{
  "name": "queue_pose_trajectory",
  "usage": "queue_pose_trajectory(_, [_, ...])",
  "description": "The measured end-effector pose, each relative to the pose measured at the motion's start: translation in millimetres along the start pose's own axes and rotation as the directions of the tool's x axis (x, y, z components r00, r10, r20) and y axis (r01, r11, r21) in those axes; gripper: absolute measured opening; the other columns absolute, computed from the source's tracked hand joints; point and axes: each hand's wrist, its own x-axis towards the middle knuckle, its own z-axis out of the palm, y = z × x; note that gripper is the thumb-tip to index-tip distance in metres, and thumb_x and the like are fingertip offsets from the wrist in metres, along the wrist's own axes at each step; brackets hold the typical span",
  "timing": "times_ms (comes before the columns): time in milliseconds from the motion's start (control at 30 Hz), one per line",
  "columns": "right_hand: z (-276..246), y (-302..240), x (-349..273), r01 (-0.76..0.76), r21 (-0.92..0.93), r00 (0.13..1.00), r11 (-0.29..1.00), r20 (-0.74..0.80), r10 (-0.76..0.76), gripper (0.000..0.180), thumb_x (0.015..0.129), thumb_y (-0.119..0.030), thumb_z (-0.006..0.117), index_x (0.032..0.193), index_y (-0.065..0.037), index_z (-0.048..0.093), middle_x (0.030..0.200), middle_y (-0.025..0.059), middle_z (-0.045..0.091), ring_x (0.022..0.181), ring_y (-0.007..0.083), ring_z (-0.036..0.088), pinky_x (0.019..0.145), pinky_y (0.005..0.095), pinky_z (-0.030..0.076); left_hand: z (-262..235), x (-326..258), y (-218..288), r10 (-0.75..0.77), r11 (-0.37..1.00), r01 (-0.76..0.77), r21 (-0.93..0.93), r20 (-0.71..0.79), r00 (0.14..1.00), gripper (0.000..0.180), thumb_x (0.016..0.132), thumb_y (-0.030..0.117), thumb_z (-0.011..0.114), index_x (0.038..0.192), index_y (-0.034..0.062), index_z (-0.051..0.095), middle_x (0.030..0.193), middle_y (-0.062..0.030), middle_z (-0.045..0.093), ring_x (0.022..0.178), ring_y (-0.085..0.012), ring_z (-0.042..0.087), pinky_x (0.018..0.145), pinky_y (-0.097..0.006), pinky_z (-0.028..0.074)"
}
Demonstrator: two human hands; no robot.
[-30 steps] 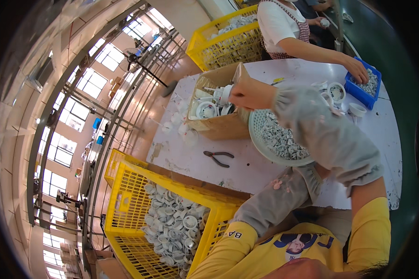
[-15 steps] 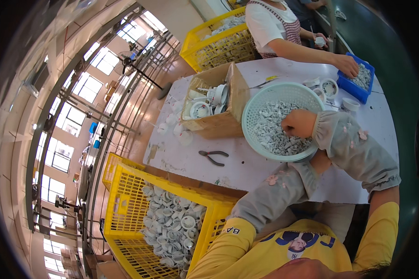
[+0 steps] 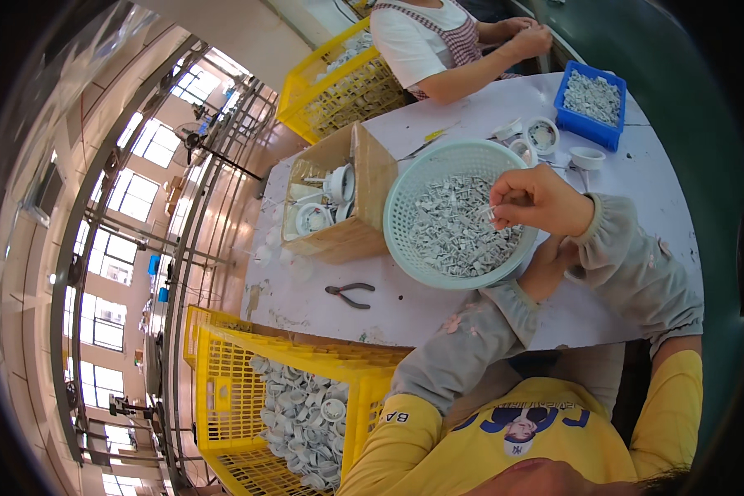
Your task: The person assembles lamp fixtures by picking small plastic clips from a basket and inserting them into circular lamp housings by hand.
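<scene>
My right hand (image 3: 536, 200) hovers over the right side of a round pale green basket (image 3: 405, 192) and pinches a small grey clip between its fingertips. The basket holds a heap of small grey clips (image 3: 450, 233). My left hand (image 3: 552, 263) lies at the basket's right rim, mostly hidden under my right wrist and grey sleeve. What it holds cannot be seen. A cardboard box (image 3: 351, 236) with white round fittings stands just left of the basket.
Black pliers (image 3: 349, 294) lie on the white table (image 3: 438, 310) in front of the box. A yellow crate (image 3: 223, 388) of white fittings stands at my lower left. A blue tray (image 3: 591, 99), loose white fittings (image 3: 542, 134), another yellow crate (image 3: 339, 83) and a seated co-worker (image 3: 438, 45) are beyond.
My right hand left the cardboard box, came across to the green basket and now holds a small clip above it. The view has shifted slightly.
</scene>
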Motion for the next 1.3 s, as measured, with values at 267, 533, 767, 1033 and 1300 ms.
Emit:
queue_pose_trajectory(267, [-19, -2, -51, 0.208, -0.107, 0.972, 0.972, -0.092, -0.218, 0.009, 0.081, -0.002, 0.057, 0.088, 0.004, 0.056, 0.079, 0.0070, 0.063, 0.075, 0.0122, 0.062, 0.068, 0.0241, 0.049, -2, -4, 7, -0.241, 0.968, 0.245, 0.060, -0.064, 0.968, 0.033, 0.094, 0.027, 0.041, 0.109, -0.0018, 0.046, 0.076, -0.0021, 0.051, 0.062, -0.0062, 0.048, 0.050, -0.019, 0.037])
queue_pose_trajectory(533, [-58, 35, -108, -0.079, -0.087, 0.906, 0.993, -0.422, 0.035, 0.008, 0.082, -0.007, 0.058, 0.080, -0.001, 0.053, 0.063, -0.0014, 0.053, 0.051, 0.0029, 0.046, 0.046, 0.0178, 0.038, 2, -1, 28, -0.035, 0.985, 0.055, 0.162, -0.122, 0.992, 0.022, 0.094, 0.024, 0.043, 0.086, 0.0033, 0.045, 0.073, 0.0000, 0.043, 0.069, -0.0054, 0.037, 0.061, -0.020, 0.034])
queue_pose_trajectory(767, [-51, 56, -113, -0.194, -0.104, 0.928, 0.975, -0.343, 0.148, 0.012, 0.087, -0.009, 0.052, 0.079, 0.000, 0.052, 0.059, 0.0003, 0.053, 0.048, 0.0028, 0.048, 0.042, 0.0178, 0.037, 4, -2, 25, -0.013, 0.991, 0.030, 0.129, -0.134, 0.991, 0.022, 0.094, 0.023, 0.041, 0.087, 0.0028, 0.045, 0.072, -0.0008, 0.044, 0.068, -0.0058, 0.038, 0.060, -0.020, 0.035])
queue_pose_trajectory(1033, [-51, 78, -113, -0.175, 0.155, 0.957, 0.972, -0.205, 0.205, 0.016, 0.089, -0.014, 0.051, 0.084, 0.000, 0.053, 0.061, 0.0029, 0.057, 0.049, 0.0061, 0.053, 0.044, 0.0187, 0.043, 4, -4, 31, -0.029, 0.987, 0.048, 0.154, -0.124, 0.992, 0.017, 0.093, 0.016, 0.038, 0.086, 0.0025, 0.046, 0.074, -0.0011, 0.043, 0.070, -0.0057, 0.037, 0.061, -0.020, 0.034])
queue_pose_trajectory(1300, [-45, 82, -112, -0.092, 0.167, 0.952, 0.982, -0.275, 0.136, 0.015, 0.089, -0.014, 0.052, 0.084, 0.000, 0.054, 0.065, 0.0020, 0.058, 0.056, 0.0042, 0.053, 0.048, 0.0182, 0.042, 3, -5, 26, 0.022, 0.976, 0.012, 0.218, -0.153, 0.988, 0.022, 0.095, 0.020, 0.038, 0.086, 0.0014, 0.046, 0.069, -0.0035, 0.046, 0.065, -0.0077, 0.038, 0.058, -0.024, 0.036])
